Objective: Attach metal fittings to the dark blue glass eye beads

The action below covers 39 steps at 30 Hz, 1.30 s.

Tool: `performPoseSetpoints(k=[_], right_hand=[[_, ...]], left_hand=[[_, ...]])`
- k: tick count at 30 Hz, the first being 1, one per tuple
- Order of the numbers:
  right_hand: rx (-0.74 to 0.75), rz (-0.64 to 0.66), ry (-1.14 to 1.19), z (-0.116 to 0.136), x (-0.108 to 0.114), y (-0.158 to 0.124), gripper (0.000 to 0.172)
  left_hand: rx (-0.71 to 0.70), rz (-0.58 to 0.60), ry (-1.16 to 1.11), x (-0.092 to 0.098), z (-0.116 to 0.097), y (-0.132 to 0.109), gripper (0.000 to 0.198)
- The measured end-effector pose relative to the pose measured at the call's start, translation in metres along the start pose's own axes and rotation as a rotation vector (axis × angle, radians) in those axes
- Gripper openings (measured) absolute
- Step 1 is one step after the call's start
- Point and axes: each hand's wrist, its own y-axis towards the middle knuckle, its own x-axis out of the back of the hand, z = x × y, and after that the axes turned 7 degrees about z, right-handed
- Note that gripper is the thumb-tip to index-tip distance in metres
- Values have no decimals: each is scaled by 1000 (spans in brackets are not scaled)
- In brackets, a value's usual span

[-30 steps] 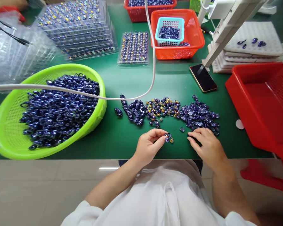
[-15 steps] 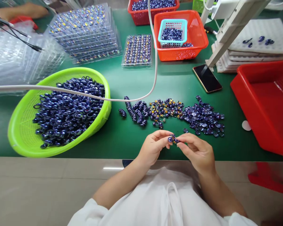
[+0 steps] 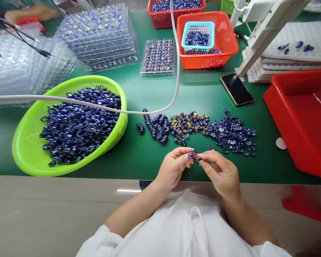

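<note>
Between the fingertips of both hands is a small shiny dark-blue piece with some orange on it [image 3: 192, 155]. My left hand [image 3: 173, 166] is closed in a pinch on its rounded end. My right hand [image 3: 220, 169] pinches a small dark-blue part [image 3: 198, 159] against the piece's right side; the fingers hide much of it. Just beyond the hands lies a pile of blue-and-orange pieces [image 3: 189, 123]. To its right spreads a heap of flat dark-blue caps [image 3: 232, 134], and to its left are rows of stacked dark-blue rings [image 3: 160, 126].
A lime-green basket [image 3: 24, 150] heaped with dark-blue rings stands at left. A white cable [image 3: 149, 112] arches across the table. Behind are stacked clear trays [image 3: 117, 46] and an orange-red basket [image 3: 224, 43]. A phone [image 3: 237, 89] and a red bin [image 3: 289, 125] are at right.
The two hands stay together and have shifted slightly left, with the held piece turned a little. The whole view has moved slightly; the piles look the same.
</note>
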Motion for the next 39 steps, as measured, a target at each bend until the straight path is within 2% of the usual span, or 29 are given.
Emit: performPoseSetpoints(k=[7, 18, 27, 33, 36, 39], right_hand=[[-64, -27, -50, -1, -2, 0, 19], [-58, -13, -9, 0, 0, 3, 13], [-65, -34, 81, -1, -2, 2, 16], [-119, -32, 96, 1, -1, 3, 12], [-175, -5, 124, -1, -1, 2, 11], [-212, 42, 196, -2, -2, 0, 15]], left_hand=[[-106, -43, 159, 2, 5, -1, 23], [-250, -52, 410, 1, 2, -9, 13], [-449, 44, 690, 11, 7, -10, 14], [-625, 140, 841, 12, 5, -13, 20], [-654, 143, 859, 11, 4, -13, 21], [-622, 120, 844, 12, 4, -12, 17]])
